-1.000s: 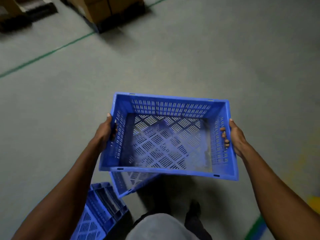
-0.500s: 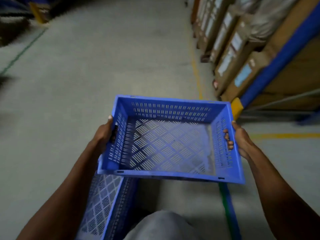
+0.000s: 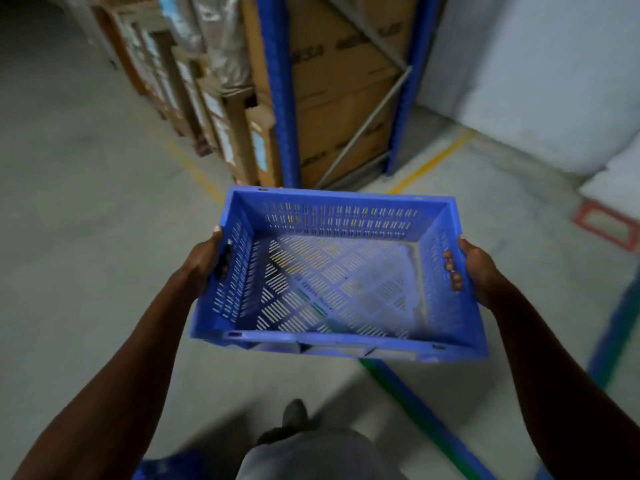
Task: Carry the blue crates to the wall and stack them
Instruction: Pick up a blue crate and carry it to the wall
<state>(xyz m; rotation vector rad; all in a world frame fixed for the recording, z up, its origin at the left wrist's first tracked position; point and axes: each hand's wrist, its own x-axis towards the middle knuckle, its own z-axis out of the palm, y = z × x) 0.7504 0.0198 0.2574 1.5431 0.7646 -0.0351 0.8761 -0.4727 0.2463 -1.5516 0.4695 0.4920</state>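
While both hands grip the short ends, the blue crate [image 3: 337, 275] rides level at centre frame, empty, off the floor. Left hand [image 3: 204, 261] clamped on the 9 o'clock handle slot; right hand [image 3: 474, 268] on the 3 o'clock slot, its fingers [image 3: 452, 268] curled inside. Judgement: carry phase, wall [image 3: 540, 71] at 1 o'clock. Best to keep the rim level, hold the crate low enough to see the floor, pass clear of the blue rack post [image 3: 280, 98] at 12. Against the earlier frame: view has swung right; racking now dead ahead, pale wall newly visible. Grip unchanged. No stack seen yet.
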